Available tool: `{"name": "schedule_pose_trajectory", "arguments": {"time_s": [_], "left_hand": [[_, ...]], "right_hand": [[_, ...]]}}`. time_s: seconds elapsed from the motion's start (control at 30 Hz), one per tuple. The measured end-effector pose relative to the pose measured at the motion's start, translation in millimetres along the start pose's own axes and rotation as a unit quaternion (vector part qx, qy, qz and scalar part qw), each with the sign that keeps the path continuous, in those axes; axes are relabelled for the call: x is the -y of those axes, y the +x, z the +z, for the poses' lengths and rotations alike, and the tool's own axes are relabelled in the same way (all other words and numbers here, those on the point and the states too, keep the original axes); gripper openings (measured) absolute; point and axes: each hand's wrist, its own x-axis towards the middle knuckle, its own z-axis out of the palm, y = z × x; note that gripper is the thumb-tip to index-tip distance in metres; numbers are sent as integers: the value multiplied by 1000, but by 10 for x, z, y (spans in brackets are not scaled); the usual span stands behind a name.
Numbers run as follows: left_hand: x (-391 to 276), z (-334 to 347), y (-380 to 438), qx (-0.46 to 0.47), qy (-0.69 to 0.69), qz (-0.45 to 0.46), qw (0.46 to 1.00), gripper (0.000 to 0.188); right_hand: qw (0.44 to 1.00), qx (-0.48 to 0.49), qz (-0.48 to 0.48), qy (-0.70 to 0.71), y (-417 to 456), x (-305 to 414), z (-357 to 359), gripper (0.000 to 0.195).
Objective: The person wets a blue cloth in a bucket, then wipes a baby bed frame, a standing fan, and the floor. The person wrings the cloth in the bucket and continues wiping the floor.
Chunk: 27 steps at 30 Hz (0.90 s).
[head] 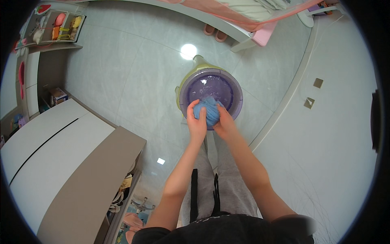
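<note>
A balled-up bundle of blue fibrous material (208,112), cloth or yarn, sits between my two hands above the near side of a round purple basin (184,97). My left hand (196,123) grips it from the left, thumb on top. From the right, my right hand (225,122) presses against it, its fingers partly hidden by the bundle. Clear water (210,87) with bright reflections and ripples fills part of the basin. Beneath the basin, a yellow-green stool or chair (201,62) shows at the far and left edges.
A white and taupe cabinet (76,149) stands to my left, with an open shelf unit (122,195) nearer me. Pink slippers (214,33) lie beside a bed frame (237,30) at the far side. A white wall (338,128) with sockets runs along the right.
</note>
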Motion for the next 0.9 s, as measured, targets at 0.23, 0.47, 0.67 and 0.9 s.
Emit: {"name": "schedule_pose_trajectory", "arguments": {"time_s": [0.23,0.47,0.67,0.9], "left_hand": [[168,89,111,-5,-277,-159,947,25],[110,107,105,32,-207,-23,978,25],[-105,69,133,169,110,236,951,28],[-175,166,-68,-4,94,259,961,21]], "right_hand": [[998,9,66,5,-39,38,148,31],[982,87,158,50,-20,182,-35,29],[955,159,216,123,-13,223,-172,39],[989,75,53,118,114,-113,67,32]]}}
